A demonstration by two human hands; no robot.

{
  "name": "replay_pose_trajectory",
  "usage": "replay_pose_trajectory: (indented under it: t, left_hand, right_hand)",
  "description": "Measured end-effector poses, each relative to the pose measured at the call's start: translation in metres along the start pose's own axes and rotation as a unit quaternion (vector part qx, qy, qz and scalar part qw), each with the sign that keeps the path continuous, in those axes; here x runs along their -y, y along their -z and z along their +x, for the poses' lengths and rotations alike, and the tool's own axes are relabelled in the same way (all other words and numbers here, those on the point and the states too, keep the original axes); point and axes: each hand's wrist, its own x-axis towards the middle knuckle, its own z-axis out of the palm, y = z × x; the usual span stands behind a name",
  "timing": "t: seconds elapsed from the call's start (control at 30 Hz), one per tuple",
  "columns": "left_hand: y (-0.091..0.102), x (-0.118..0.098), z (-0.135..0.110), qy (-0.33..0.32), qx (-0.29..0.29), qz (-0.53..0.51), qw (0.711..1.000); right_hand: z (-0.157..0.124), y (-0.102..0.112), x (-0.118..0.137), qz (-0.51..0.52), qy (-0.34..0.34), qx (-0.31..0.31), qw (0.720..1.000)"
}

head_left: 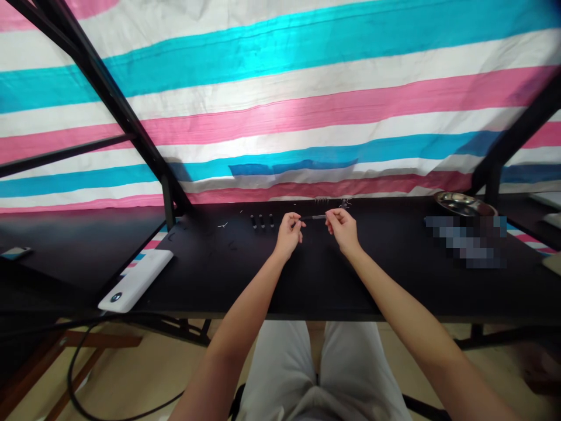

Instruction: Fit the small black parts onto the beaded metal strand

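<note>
I hold one thin dark piece (pixel 312 218) in front of me, a little above the table (pixel 333 275) or just at its surface; from this angle I cannot tell which. The grip of my left hand (pixel 291 234) is closed on its left end, and the grip of my right hand (pixel 343 229) is pinching its right end, so both tips are hidden under my fingers. The piece looks greyer toward the right side, but it is too small for me to say what it is. Just beside my left hand, three small black pieces (pixel 262 221) are in a row, with pale spots at their ends; whether they stand or lie is not clear. Further left there are thin white scraps (pixel 223 225), and some faint dark shapes (pixel 225 247) almost disappear against the black surface. Beyond my right hand, at the far edge, a small cluster (pixel 345 203) is hard to make out. To the right, a shiny metal dish (pixel 464 203) is partly covered by a pixelated patch (pixel 467 241), which hides whatever is under it. At left lies a white device (pixel 138 280).
</note>
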Motion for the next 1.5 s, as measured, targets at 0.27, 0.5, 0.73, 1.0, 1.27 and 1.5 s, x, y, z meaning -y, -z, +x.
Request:
replay_pose_trajectory:
  t: [0.27, 0.5, 0.73, 1.0, 1.27, 1.5]
  left_hand:
    - [0.0, 0.006, 0.001, 0.026, 0.02, 0.045, 0.998]
    - [0.0, 0.001, -0.002, -0.006, 0.042, 0.018, 0.999]
    - [-0.001, -0.001, -0.002, -0.005, 0.032, 0.009, 0.999]
    - [-0.005, 0.001, -0.007, 0.002, 0.093, 0.071, 0.993]
    - [-0.005, 0.008, -0.012, -0.048, 0.107, 0.206, 0.972]
    - [-0.003, 0.012, -0.015, -0.102, 0.135, 0.367, 0.915]
  right_hand:
    - [0.001, 0.0, -0.005, -0.028, 0.007, 0.046, 0.999]
    - [-0.002, -0.001, -0.009, -0.09, -0.017, 0.146, 0.985]
    - [-0.004, 0.0, -0.009, -0.118, -0.026, 0.215, 0.969]
    - [-0.007, 0.003, -0.016, -0.223, 0.029, 0.275, 0.935]
    - [0.017, 0.026, -0.031, -0.348, 0.016, 0.119, 0.93]
    - [0.047, 0.049, -0.047, -0.456, -0.019, 0.011, 0.89]
